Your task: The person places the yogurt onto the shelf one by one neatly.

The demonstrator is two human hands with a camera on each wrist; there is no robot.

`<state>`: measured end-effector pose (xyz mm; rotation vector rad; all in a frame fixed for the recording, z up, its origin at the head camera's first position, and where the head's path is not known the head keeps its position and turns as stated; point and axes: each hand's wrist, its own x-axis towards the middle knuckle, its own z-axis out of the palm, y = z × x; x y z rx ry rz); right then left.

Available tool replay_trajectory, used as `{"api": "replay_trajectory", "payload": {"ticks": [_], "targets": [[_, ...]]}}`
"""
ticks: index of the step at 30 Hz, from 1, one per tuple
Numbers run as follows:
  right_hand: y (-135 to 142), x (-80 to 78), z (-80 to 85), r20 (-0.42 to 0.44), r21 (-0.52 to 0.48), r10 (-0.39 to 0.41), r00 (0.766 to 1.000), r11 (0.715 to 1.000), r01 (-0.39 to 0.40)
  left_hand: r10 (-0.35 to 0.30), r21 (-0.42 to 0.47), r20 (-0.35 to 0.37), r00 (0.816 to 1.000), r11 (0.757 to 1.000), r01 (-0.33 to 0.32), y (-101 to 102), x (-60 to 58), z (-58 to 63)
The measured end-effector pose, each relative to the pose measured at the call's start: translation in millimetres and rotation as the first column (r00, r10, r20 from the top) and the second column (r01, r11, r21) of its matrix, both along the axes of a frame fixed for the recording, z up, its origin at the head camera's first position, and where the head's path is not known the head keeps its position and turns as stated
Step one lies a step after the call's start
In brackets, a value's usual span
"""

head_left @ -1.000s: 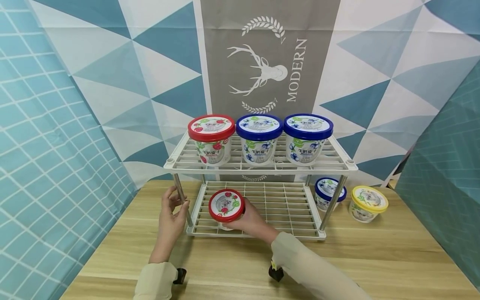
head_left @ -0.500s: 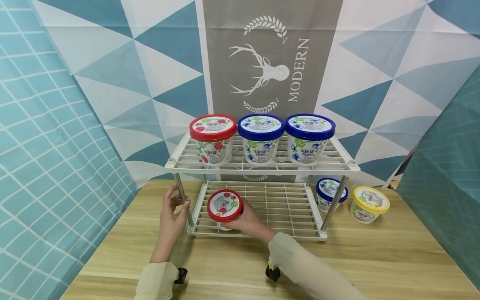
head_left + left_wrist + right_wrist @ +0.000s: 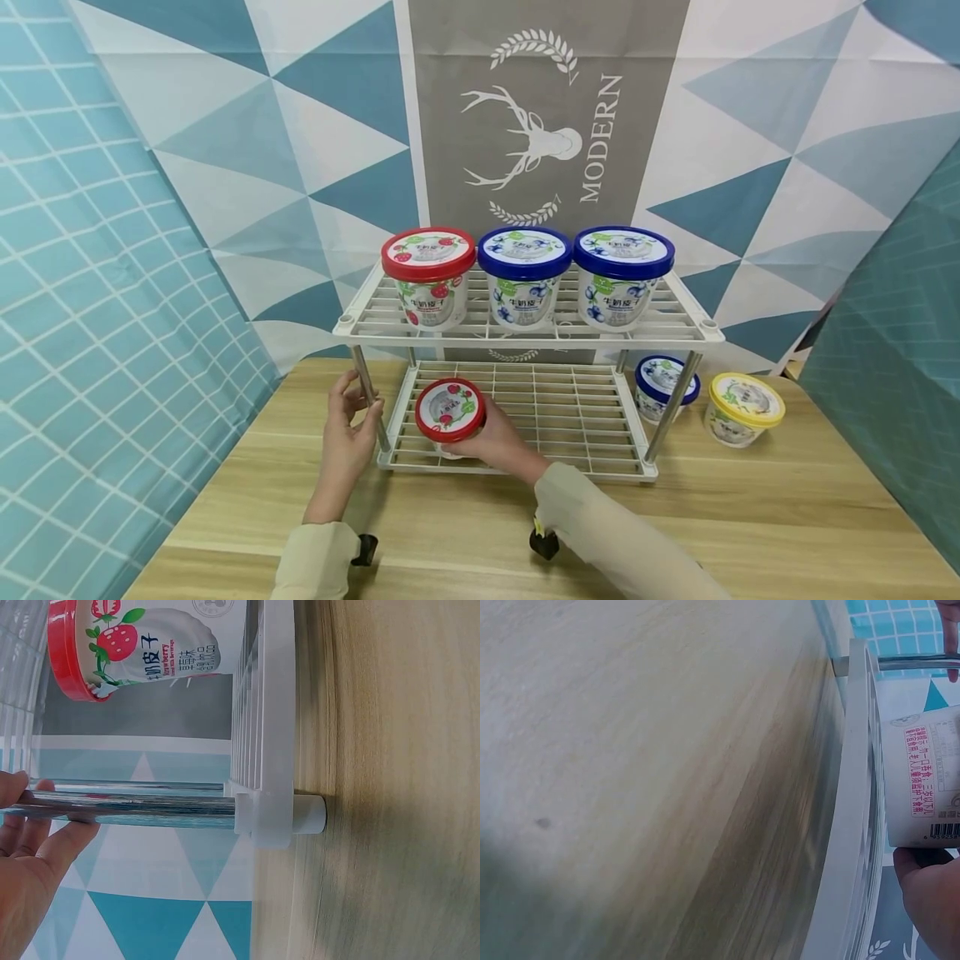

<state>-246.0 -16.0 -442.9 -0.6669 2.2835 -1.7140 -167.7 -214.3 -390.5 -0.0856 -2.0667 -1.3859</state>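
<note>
My right hand (image 3: 501, 442) grips a white tub with a red lid (image 3: 450, 408) from its right side, at the left part of the rack's lower shelf (image 3: 585, 477). In the left wrist view this strawberry tub (image 3: 161, 645) stands upright with its base at the shelf; whether it bears on the slats I cannot tell. My left hand (image 3: 348, 442) holds the rack's front left metal post (image 3: 165, 810) between thumb and fingers. Only part of the right hand (image 3: 934, 900) shows in the right wrist view, by the tub's printed side (image 3: 922, 780).
The upper shelf (image 3: 525, 341) bears a red-lidded tub (image 3: 431, 287) and two blue-lidded tubs (image 3: 525, 287). Right of the rack, another blue-lidded tub (image 3: 663, 383) and a yellow-lidded tub (image 3: 742, 408) stand on the wooden table (image 3: 810, 500). A patterned cloth (image 3: 337, 150) hangs behind.
The red-lidded tub in my right hand has shifted slightly left over the lower shelf. My left hand stays on the post. The head view has turned a little.
</note>
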Motion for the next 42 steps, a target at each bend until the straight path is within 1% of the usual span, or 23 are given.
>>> {"api": "replay_trajectory", "payload": {"ticks": [1,4,7,8,11,13,15,17,22,24,26,30,36,42], "targets": [[-0.4,0.6,0.3,0.003,-0.005,0.002,1.0,1.0,-0.002,0.002,-0.003,0.001,1.0,1.0,-0.002,1.0,1.1,1.9],[-0.3,9.1,13.0,0.009,-0.006,0.011,1.0,1.0,-0.011,0.007,-0.007,0.007,1.0,1.0,-0.007,2.1,2.6,4.3],[-2.4,9.4,12.8,0.01,-0.008,0.014,1.0,1.0,-0.014,0.013,-0.005,0.013,1.0,1.0,-0.013,1.1,0.8,3.0],[-3.2,8.7,12.2,0.004,-0.002,0.011,1.0,1.0,-0.011,0.013,-0.001,0.014,1.0,1.0,-0.013,-0.8,-1.8,-0.4],[-8.0,0.8,-0.2,-0.002,0.003,-0.003,1.0,1.0,0.003,0.016,0.004,0.011,1.0,1.0,-0.016,-7.1,-10.5,-12.1],[-9.9,0.4,-0.8,-0.009,0.001,-0.003,1.0,1.0,0.003,0.02,0.004,0.01,1.0,1.0,-0.02,-11.3,-15.7,-20.3],[-11.5,0.8,-1.2,-0.003,-0.004,-0.006,1.0,1.0,0.006,0.02,-0.002,0.004,1.0,1.0,-0.02,-12.5,-16.8,-23.3],[-12.6,0.8,-1.8,-0.001,-0.013,-0.002,1.0,1.0,0.002,0.016,0.001,0.002,1.0,1.0,-0.016,-11.2,-14.6,-21.2],[-13.0,2.1,-0.4,-0.004,-0.015,-0.004,1.0,1.0,0.004,0.002,-0.008,-0.025,1.0,1.0,-0.002,-1.7,-3.0,-4.3],[-12.8,2.4,-0.9,-0.008,-0.012,-0.007,1.0,1.0,0.007,0.009,-0.024,-0.022,1.0,1.0,-0.01,1.5,1.0,1.5],[-12.9,2.5,-1.7,-0.012,-0.016,-0.005,1.0,1.0,0.004,0.019,-0.032,-0.006,1.0,0.999,-0.019,3.1,3.1,4.5],[-13.1,1.5,-4.6,-0.02,-0.034,0.004,1.0,0.999,-0.004,0.035,-0.05,0.013,0.999,0.998,-0.035,3.3,3.6,5.1],[-12.7,-0.4,-7.2,0.003,-0.038,-0.001,1.0,0.999,0.001,0.038,-0.07,-0.004,0.999,0.997,-0.039,1.6,1.5,2.4],[-12.8,-1.3,-9.8,0.017,-0.039,0.0,1.0,0.999,0.001,0.042,-0.059,0.006,0.999,0.997,-0.042,2.6,3.4,3.9]]}}
